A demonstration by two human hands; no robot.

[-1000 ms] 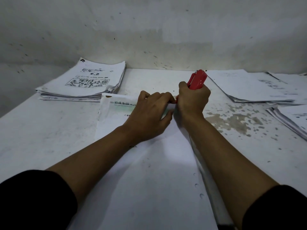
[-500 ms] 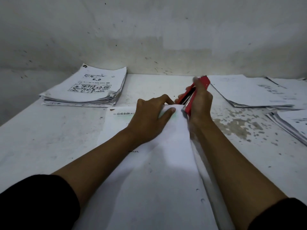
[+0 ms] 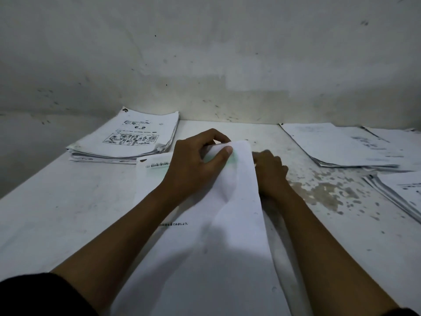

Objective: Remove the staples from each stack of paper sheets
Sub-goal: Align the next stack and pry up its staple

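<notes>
A stack of white paper sheets [image 3: 218,252] lies lengthwise on the table in front of me. My left hand [image 3: 193,166] pinches the far corner of its top sheet between thumb and fingers and holds that corner raised. A printed sheet underneath [image 3: 155,165] shows to the left of my hand. My right hand [image 3: 271,173] rests just right of the lifted sheet, fingers curled, its fingertips hidden behind the paper's edge. The red staple remover seen earlier is out of sight.
A thick pile of printed sheets [image 3: 127,139] sits at the back left of the white table [image 3: 63,213]. More piles lie at the back right [image 3: 337,145] and far right [image 3: 403,192]. A stained patch [image 3: 323,191] is right of my right hand. A wall stands close behind.
My left hand has taken hold of the top sheet's far corner and lifted it. My right hand dropped lower behind the sheet, and the red staple remover has gone from view.
</notes>
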